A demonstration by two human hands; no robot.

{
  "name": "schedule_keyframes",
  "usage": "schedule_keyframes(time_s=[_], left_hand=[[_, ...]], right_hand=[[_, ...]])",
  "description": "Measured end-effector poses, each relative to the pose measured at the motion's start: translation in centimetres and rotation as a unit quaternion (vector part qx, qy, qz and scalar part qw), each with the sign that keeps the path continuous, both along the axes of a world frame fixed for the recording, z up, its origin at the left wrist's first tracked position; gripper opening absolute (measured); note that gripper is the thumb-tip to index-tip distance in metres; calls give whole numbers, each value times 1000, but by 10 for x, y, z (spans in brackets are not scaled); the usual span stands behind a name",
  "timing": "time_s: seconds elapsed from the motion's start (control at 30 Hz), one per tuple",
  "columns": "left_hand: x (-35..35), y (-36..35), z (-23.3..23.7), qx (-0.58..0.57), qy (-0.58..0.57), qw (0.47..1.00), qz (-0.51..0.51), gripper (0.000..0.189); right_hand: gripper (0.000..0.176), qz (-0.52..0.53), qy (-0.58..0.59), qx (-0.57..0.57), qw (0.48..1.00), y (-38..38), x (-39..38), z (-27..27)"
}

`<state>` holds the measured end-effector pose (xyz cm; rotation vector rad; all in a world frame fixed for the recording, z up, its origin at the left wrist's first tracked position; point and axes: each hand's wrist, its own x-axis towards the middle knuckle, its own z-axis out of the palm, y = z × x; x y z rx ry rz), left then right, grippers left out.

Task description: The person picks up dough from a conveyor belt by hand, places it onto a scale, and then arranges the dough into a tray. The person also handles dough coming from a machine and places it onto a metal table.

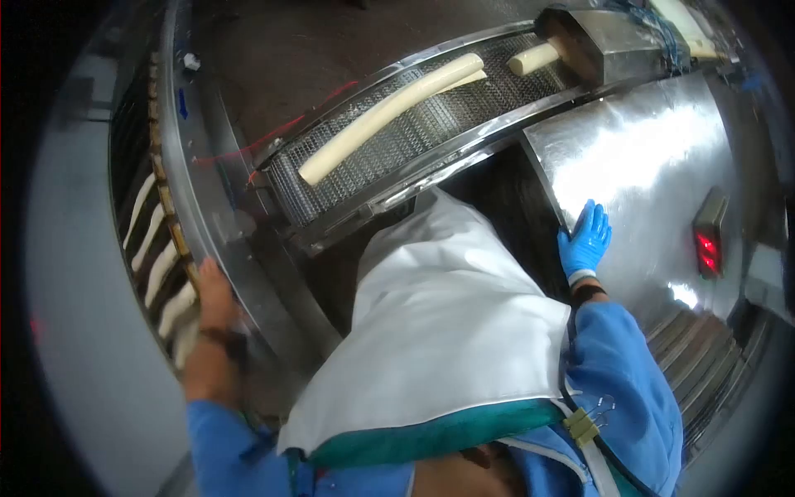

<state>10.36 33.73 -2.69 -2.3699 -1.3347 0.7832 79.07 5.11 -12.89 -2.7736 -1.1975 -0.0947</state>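
Note:
My right hand (586, 243), in a blue glove, lies flat with its fingers stretched out on a shiny metal cover (654, 166), near its left edge. My left hand (217, 296) is bare and blurred at the outer metal rail (184, 157); its fingers are too smeared to make out their grip. Beside it, pale strips of dough (166, 273) lie in a row on the dark line at the left. Ahead of me a long pale dough roll (389, 116) rests lengthwise on a wire-mesh conveyor (464, 108), with a thinner flap along its far end.
A shorter dough piece (534, 58) sticks out from under a metal housing (629, 45) at the conveyor's upper end. A small box with a lit red display (708, 244) stands on the right. My white apron (447, 331) fills the middle, close to the conveyor's near rail.

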Motion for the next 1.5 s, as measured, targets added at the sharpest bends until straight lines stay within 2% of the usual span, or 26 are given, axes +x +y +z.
schedule_keyframes(time_s=[0.13, 0.2, 0.3, 0.37, 0.43, 0.5, 0.53, 0.57, 0.63, 0.7, 0.73, 0.8, 0.9, 0.97, 1.0, 1.1, 1.17, 1.2, 1.23, 1.3, 1.33, 1.37, 1.4, 1.47, 1.5], left_hand=[[10, -27, 7, -61, 84, 988, 113, 119], [33, -55, 11, -63, 61, 980, 181, 127], [54, -73, 13, -40, 63, 986, 146, 126], [44, -81, 3, -47, 97, 982, 158, 115], [52, -81, -1, -63, 78, 968, 230, 104], [81, -64, -12, -97, 11, 931, 351, 91], [108, -67, -18, -63, -167, 940, 291, 85], [136, -69, -23, -27, -339, 914, 220, 78], [163, -43, -58, 25, -484, 871, 81, 75], [170, -11, -99, -12, -435, 897, 82, 67], [186, -31, -82, -25, -474, 874, 98, 61], [172, -15, -99, 14, -511, 846, 152, 53], [164, -46, -68, 14, -482, 843, 239, 49], [155, -60, -49, 1, -458, 852, 253, 48], [145, -60, -56, 17, -473, 847, 243, 46], [128, -68, -59, 20, -554, 793, 253, 47], [128, -82, -51, 0, -636, 728, 257, 48], [128, -87, -41, -35, -693, 659, 290, 46], [131, -90, -29, -71, -746, 583, 315, 44], [141, -102, -4, -128, -873, 350, 315, 35], [134, -100, 6, -181, -884, 324, 285, 29], [136, -103, 26, -129, -901, 253, 327, 29], [132, -104, 48, -89, -920, 200, 327, 30], [116, -108, 98, -51, -950, 146, 271, 33], [104, -102, 118, -10, -965, 138, 223, 36]], right_hand=[[89, 22, 12, 9, 1000, -33, -7, -14], [88, 34, 10, 22, 999, -48, -12, -24], [86, 40, 9, 38, 998, -72, -16, -39], [84, 46, 11, 50, 998, -80, -12, -41], [82, 61, 16, 62, 996, -85, -5, -43], [81, 73, 16, 76, 994, -89, 0, -46], [80, 79, 17, 83, 993, -92, 2, -49], [80, 82, 25, 82, 993, -97, 2, -51], [80, 98, 32, 106, 989, -89, 9, -52], [79, 106, 16, 107, 989, -104, 6, -50], [79, 117, 31, 103, 987, -105, 4, -43], [84, 136, 38, 90, 986, -111, -6, -25], [89, 143, 46, 35, 988, -122, -9, -15], [89, 98, 99, 5, 990, -119, -16, 6], [90, 100, 94, -2, 990, -112, -19, 11], [86, 129, 96, -31, 987, -92, -21, 31], [86, 147, 102, -42, 983, -74, -27, 36], [88, 167, 87, -37, 981, -63, -21, 26], [90, 184, 70, -33, 980, -54, -17, 20], [92, 182, 61, -56, 980, -37, -20, 21], [93, 178, 55, -66, 980, -31, -23, 20], [93, 183, 49, -66, 980, -28, -24, 15], [94, 185, 42, -67, 979, -29, -25, 10], [95, 180, 34, -75, 980, -31, -30, 12], [95, 176, 30, -83, 980, -34, -34, 17]])
